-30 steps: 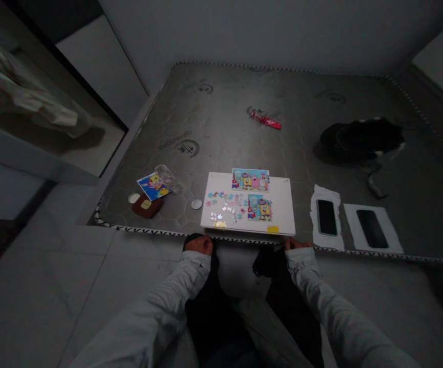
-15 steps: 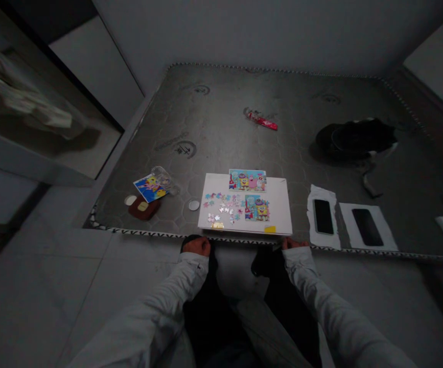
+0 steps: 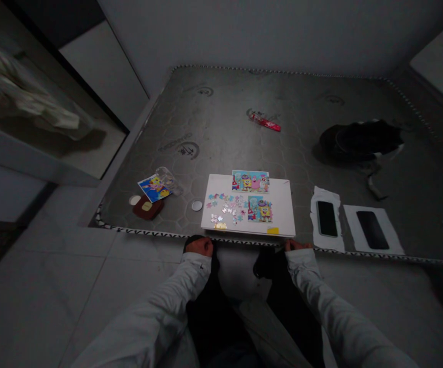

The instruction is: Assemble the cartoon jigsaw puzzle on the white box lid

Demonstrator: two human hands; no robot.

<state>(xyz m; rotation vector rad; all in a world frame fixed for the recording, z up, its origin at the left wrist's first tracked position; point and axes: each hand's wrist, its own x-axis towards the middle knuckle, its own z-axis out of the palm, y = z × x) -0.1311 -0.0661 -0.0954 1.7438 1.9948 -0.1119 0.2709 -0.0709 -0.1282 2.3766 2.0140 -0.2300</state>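
My left hand [image 3: 201, 246] is curled closed at the front edge of the grey mattress, close to the near left corner of a white board [image 3: 286, 204]. By the board's near right corner my right hand [image 3: 297, 245] is closed too. What either hand holds, if anything, is hidden. On the board lie several loose jigsaw pieces [image 3: 227, 209], mostly on its left half. A partly joined cartoon puzzle [image 3: 260, 209] sits right of them. Behind it is a cartoon picture card [image 3: 251, 181], overhanging the board's far edge. Yellow bits [image 3: 273, 231] lie along the near edge.
Left of the board are a round silvery disc [image 3: 196, 205], a brown case [image 3: 147, 208], a cartoon card [image 3: 154, 188] and clear plastic [image 3: 168, 180]. A red wrapper [image 3: 269, 123] lies farther back. At right are a phone [image 3: 327, 219], a dark rectangle on white paper [image 3: 372, 230] and a black bag [image 3: 363, 140].
The view has shifted slightly, so everything appears a little farther right. Both hands stay closed at the mattress edge, and the puzzle pieces lie as before.
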